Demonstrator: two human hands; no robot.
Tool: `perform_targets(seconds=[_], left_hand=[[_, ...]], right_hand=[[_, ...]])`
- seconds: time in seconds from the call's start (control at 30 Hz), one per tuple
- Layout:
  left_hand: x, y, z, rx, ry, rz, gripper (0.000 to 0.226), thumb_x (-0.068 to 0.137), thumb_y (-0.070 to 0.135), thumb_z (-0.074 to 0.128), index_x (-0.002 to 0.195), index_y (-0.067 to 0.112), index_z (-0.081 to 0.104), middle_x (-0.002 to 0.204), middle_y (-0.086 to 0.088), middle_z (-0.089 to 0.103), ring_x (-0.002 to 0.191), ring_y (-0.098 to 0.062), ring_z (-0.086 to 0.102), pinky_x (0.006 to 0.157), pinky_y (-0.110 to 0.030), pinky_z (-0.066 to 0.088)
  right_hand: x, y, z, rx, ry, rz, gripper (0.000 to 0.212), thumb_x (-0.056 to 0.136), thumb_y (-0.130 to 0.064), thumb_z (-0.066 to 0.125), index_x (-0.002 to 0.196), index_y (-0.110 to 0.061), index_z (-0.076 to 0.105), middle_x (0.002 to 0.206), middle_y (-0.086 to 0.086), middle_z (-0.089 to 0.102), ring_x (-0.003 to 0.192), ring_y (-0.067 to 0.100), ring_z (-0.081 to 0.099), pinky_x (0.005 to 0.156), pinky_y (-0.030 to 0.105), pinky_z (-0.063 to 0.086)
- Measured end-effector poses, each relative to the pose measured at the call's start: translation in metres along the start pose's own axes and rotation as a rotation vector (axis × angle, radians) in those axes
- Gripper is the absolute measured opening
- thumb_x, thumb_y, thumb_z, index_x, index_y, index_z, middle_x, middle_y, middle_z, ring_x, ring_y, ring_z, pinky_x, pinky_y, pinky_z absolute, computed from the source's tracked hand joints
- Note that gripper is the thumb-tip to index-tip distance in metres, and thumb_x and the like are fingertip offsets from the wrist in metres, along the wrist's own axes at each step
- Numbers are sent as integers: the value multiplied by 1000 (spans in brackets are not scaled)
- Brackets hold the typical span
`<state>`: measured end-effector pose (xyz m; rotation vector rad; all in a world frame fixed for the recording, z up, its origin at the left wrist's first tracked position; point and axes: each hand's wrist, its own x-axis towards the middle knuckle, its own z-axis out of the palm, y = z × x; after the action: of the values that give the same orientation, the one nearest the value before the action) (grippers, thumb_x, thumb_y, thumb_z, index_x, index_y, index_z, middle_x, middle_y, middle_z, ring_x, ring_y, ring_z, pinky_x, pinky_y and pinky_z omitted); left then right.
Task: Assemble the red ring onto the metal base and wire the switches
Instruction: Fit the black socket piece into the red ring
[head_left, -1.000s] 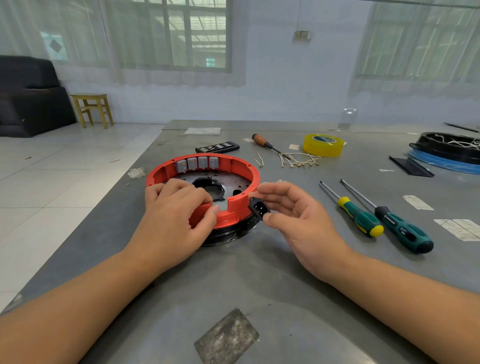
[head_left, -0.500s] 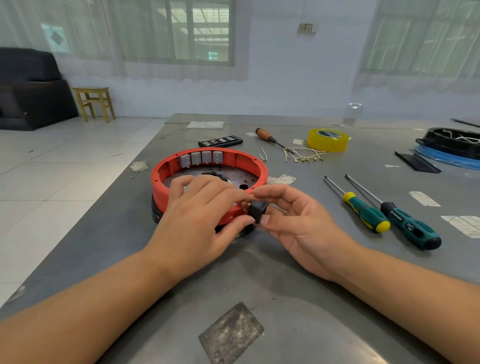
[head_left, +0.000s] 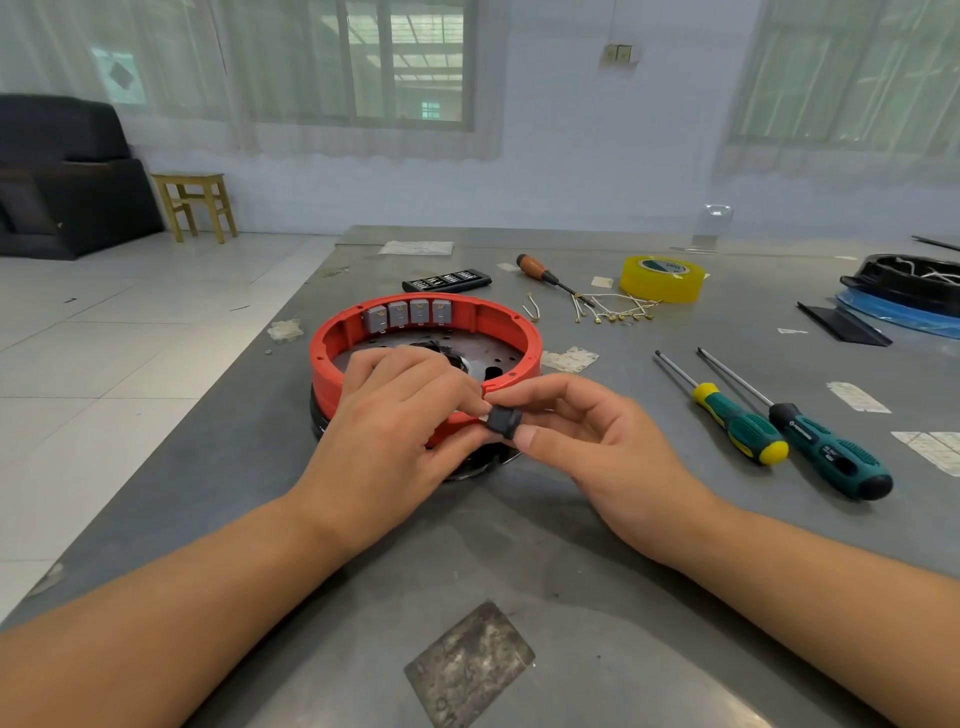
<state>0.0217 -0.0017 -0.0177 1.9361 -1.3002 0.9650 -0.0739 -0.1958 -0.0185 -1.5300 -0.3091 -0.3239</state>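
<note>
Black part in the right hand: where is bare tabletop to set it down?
Free: the grey tabletop between the right hand and the two screwdrivers, and near the dark square patch. Crowded: beyond the red ring, around the loose wires and yellow tape.

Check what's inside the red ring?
Inside the red ring: four grey switches along the far inner wall, and the perforated metal base. The left hand covers the near part and the base's centre.

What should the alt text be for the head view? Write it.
Both hands pinch a small black part at the near rim of a red ring seated on a metal base, left hand and right hand meeting there. Four grey switches line the ring's far wall; two screwdrivers lie right.
</note>
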Motion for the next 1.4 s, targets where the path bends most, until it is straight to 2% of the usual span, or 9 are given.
perform_targets(seconds=[0.13,0.23,0.33,0.47,0.63,0.73,1.07,1.27,1.4], left_hand=[[0,-1,0,-6,-1,-6,22,91,39,67,89,18,72,98,10,73,104,-18,62,91,-42,40],[0,-3,-4,36,-24,-37,24,90,43,67,95,21,73,99,12,72,107,-17,61,95,-40,37],[1,-9,-9,68,-49,-103,33,89,55,67,101,24,72,100,14,69,111,-15,58,100,-40,35],[-2,-30,-21,86,-135,-124,34,92,53,57,104,24,70,103,12,68,112,-18,58,103,-35,29],[-5,-38,-19,60,-179,-158,36,91,56,56,101,26,72,97,15,66,103,-15,59,97,-30,28],[-5,-40,-18,52,-176,-151,36,92,56,56,101,25,73,96,17,63,103,-15,58,94,-29,28],[-5,-38,-14,74,-140,-127,34,93,52,57,97,23,75,91,12,67,100,-17,59,95,-34,31],[-3,-35,-14,65,-114,-97,30,93,48,60,107,23,70,99,11,69,104,-15,60,97,-35,37],[-1,-32,-15,35,-111,-78,31,92,43,64,111,19,69,101,7,69,101,-18,63,93,-42,45]], right_hand=[[0,1,-1,-199,7,-85,28,87,-11,73,114,-21,72,118,1,74,110,23,70,94,30,55],[2,4,-2,-373,51,-178,28,87,-24,76,113,-33,72,116,-4,73,109,23,70,94,37,57],[10,4,-8,-538,125,-288,25,89,-25,76,114,-28,73,111,-7,70,105,24,68,90,39,57],[29,3,-15,-786,192,-405,20,90,-18,78,110,-21,76,111,-7,68,106,16,66,90,38,55],[47,3,1,-841,190,-472,18,90,-15,77,107,-19,78,110,-6,70,108,6,64,91,21,49],[55,3,8,-851,178,-492,17,89,-15,78,106,-16,79,109,-6,70,107,6,65,91,24,50],[52,10,6,-808,89,-499,19,93,-8,73,111,-13,76,113,-1,70,111,10,65,92,19,48],[50,9,6,-826,89,-505,19,93,-9,73,111,-12,77,112,-2,71,110,6,64,94,17,48],[49,10,7,-842,103,-499,18,92,-11,75,110,-12,77,111,-3,72,109,3,65,94,16,47]])
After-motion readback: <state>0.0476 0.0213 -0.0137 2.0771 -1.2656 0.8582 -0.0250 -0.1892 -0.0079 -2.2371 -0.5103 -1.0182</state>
